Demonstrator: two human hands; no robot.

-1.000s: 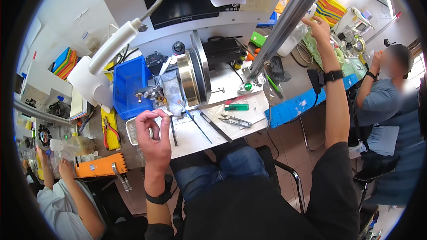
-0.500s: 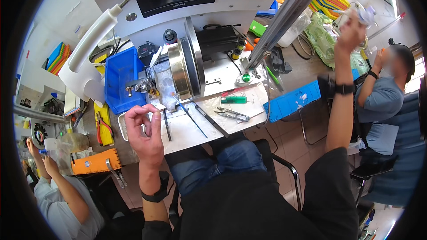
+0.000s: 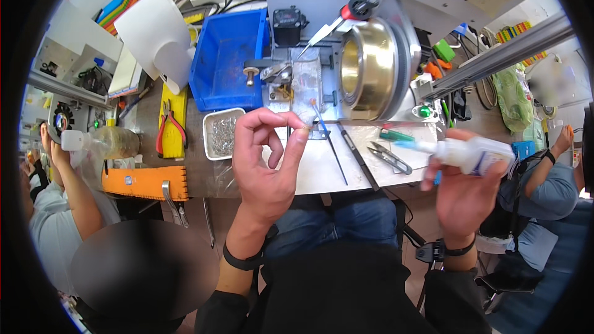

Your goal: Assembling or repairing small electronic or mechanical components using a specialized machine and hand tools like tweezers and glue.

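Bottle (image 3: 489, 158) at 3 o'clock, clamped in right hand (image 3: 464, 203).
Gripped by its body — apparently to free the nozzle (image 3: 419, 146), pointing to 9 o'clock. Left hand (image 3: 265, 170): thumb and forefinger together — contents cannot be told. Tray (image 3: 206, 139) at its 10 o'clock, seemingly for easy reach.

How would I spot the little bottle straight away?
Find the big brass-coloured wheel, then look down and right to the person's right hand. It grips a small white nozzle bottle, tipped nearly sideways. The pale-blue tip, pointing left, sets it apart from the metal snips lying nearby on the white worktop.
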